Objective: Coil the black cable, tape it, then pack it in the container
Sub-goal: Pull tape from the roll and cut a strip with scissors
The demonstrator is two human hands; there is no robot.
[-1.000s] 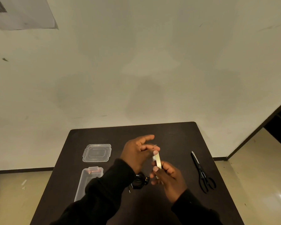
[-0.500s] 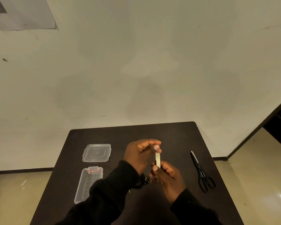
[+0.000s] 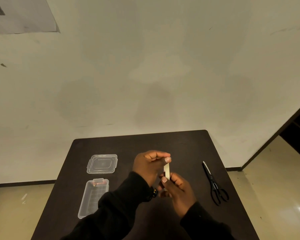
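Right hand [image 3: 177, 191] grips the tape roll [image 3: 167, 172] mid-frame, left hand [image 3: 149, 168] pinches its end, so we'd peel slowly, keeping it untwisted.

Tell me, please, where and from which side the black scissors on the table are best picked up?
Take the black scissors by the finger loops at their near end, coming from above on the right side. They lie flat on the dark table, tip pointing away, with bare surface all around.
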